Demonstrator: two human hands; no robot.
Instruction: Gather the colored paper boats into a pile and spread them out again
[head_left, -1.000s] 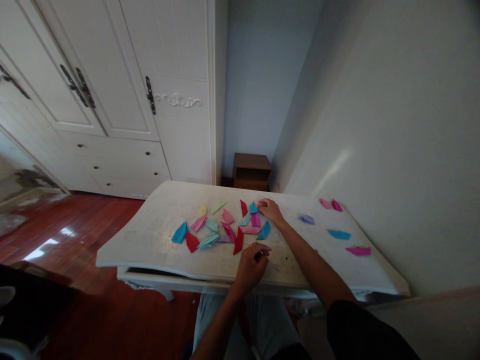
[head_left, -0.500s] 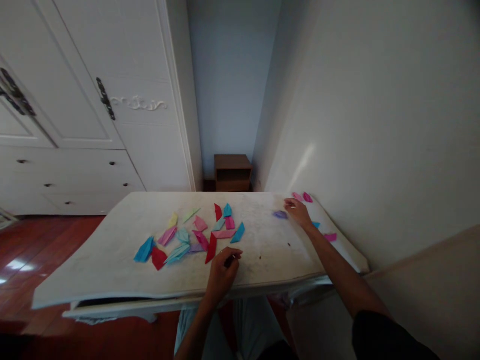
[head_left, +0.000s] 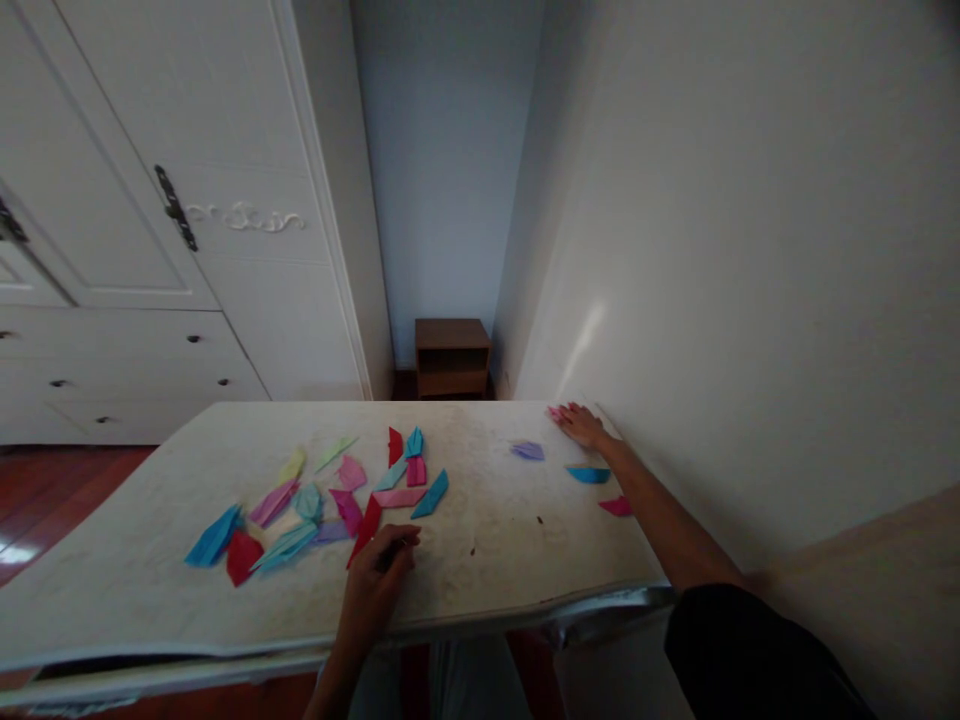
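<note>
While reaching far, has the right hand (head_left: 582,427) spread over pink paper (head_left: 555,412) (long axis hidden), grip uncertain — well right of the left hand (head_left: 379,572), loosely curled, contents unclear.

The right hand (head_left: 583,426) hides part of a pink paper piece (head_left: 555,413), and the wardrobe (head_left: 180,150) runs off the left edge.

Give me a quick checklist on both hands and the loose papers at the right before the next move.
1. Right hand at the far pink paper: ok.
2. Firm grip on that paper: cannot tell, the fingers cover part of it.
3. Left hand empty: cannot tell, its fingers are curled.
4. Purple paper uncovered: ok.
5. Right-side blue paper uncovered: ok.
6. Magenta paper fully in view: not ok, the right forearm cuts across its end.
</note>
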